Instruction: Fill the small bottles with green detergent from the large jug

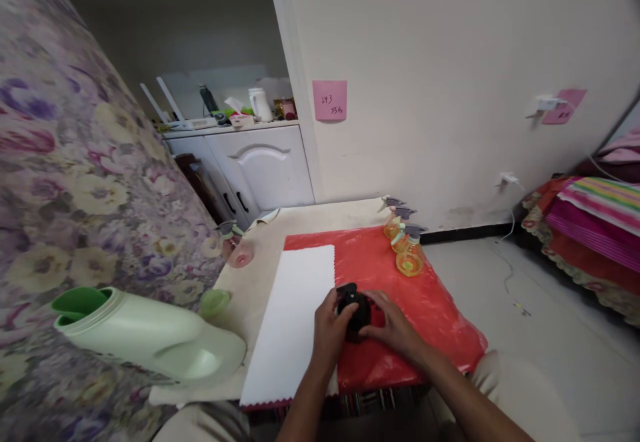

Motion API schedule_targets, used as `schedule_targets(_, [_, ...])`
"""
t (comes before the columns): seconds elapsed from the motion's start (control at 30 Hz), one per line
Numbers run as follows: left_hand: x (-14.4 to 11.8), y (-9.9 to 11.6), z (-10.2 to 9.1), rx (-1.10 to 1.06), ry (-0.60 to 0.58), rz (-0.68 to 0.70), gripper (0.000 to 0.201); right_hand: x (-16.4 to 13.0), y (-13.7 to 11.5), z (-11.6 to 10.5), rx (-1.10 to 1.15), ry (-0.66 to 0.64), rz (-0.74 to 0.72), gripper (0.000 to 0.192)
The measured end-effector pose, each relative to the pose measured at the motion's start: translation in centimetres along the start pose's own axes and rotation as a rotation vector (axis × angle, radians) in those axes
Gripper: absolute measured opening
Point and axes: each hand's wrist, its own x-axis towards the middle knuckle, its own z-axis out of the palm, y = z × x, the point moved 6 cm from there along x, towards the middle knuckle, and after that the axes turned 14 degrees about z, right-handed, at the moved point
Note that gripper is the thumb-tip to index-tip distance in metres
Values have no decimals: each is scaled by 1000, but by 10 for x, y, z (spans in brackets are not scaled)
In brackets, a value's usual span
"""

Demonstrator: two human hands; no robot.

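Both hands are wrapped round a small black bottle [358, 315] with a dark top, low over the front of the table. My left hand [330, 325] closes on its left side, thumb across the front. From the right, my right hand [393, 325] grips it with thumb and fingers. Part of the bottle is hidden by the fingers. Beneath it lies a shiny red plastic sheet [370, 255], and just left of it a white sheet [295, 309] with zigzag edges. Three spray bottles stand at the red sheet's back right; the nearest is a yellow spray bottle [410, 262].
At the table's left stand a large pale green jug [160, 342], a small green container [215, 303] and a pink spray bottle [237, 252]. A floral curtain [100, 195] hangs at the left. Behind the table are a wall [425, 95] and a white cabinet [265, 175].
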Motion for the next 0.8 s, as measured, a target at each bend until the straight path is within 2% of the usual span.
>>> schedule_targets(0.07, [0,1,0,3,-34,10,33,0,0,0,-1,-1,1,72])
schedule_targets(0.17, [2,5,-2,75,30,50,42,-1,-1,0,6,-2,-3,71])
schedule_targets(0.27, [2,4,-1,75,86,39,33,-1,-2,-1,15,-3,-10,71])
schedule_targets(0.37, [1,1,-1,17,64,19,24,-1,-3,-1,8,-6,-9,71])
schedule_targets(0.57, [0,-2,-1,-22,59,6,33,-1,0,0,-10,-4,2,72])
schedule_targets(0.7, [1,1,-2,69,96,14,27,-1,2,0,-12,-1,5,72])
schedule_targets(0.8, [1,3,-3,47,64,24,27,-2,0,-1,0,-7,-12,70])
